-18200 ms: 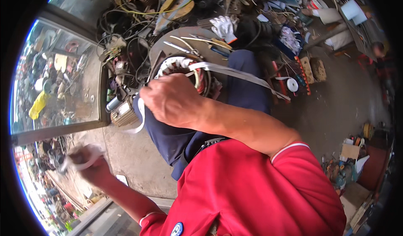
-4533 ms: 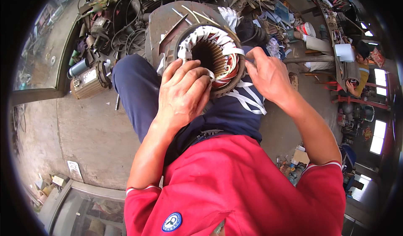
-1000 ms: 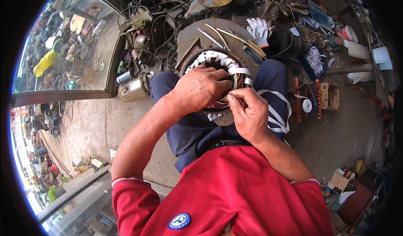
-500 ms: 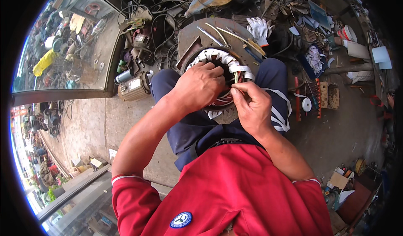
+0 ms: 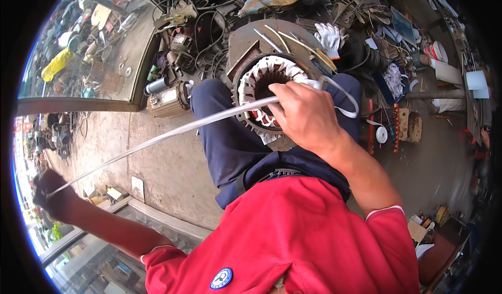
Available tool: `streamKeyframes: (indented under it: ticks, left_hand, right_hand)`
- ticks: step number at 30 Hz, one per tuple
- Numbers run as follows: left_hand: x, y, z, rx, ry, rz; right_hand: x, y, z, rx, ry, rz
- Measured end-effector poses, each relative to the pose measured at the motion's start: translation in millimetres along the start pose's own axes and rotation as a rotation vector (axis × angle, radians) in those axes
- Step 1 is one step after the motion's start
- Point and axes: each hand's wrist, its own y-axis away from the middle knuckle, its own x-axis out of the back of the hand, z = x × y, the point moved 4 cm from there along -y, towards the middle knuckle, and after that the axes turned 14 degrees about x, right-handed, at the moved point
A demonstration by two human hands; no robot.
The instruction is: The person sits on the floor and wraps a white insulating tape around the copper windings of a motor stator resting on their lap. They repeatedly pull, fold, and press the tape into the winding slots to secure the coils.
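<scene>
A motor stator [image 5: 251,66] with white lacing around red and white windings sits between my knees on a round metal plate [image 5: 243,32]. My right hand [image 5: 306,116] is over the stator's right side, fingers closed on a white tape strip [image 5: 167,135]. The tape runs taut diagonally down to my left hand [image 5: 55,194], stretched out at the far left, dark and blurred, closed on the tape's end. A loose loop of tape [image 5: 350,105] curves off to the right of my right hand.
Rods and tools [image 5: 272,43] and white gloves [image 5: 329,40] lie beyond the stator. An old motor [image 5: 164,100], cables and scrap surround the plate. A glass pane [image 5: 89,58] stands at left, a glass case [image 5: 120,231] lower left. A tape roll [image 5: 380,134] lies at right.
My left hand has left the stator and swung out to the far left, drawing the tape taut. My right hand has moved slightly up and right, over the stator's rim.
</scene>
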Motion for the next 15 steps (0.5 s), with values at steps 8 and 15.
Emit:
streamKeyframes:
  ticks: [8, 15]
  left_hand:
    - [69, 76, 78, -0.595, -2.101, 1.144]
    - [292, 99, 68, 0.223, -2.125, 1.839]
  right_hand:
    - [1, -40, -53, 0.256, -0.259, 0.279]
    - [24, -54, -144, 0.537, -0.487, 0.451]
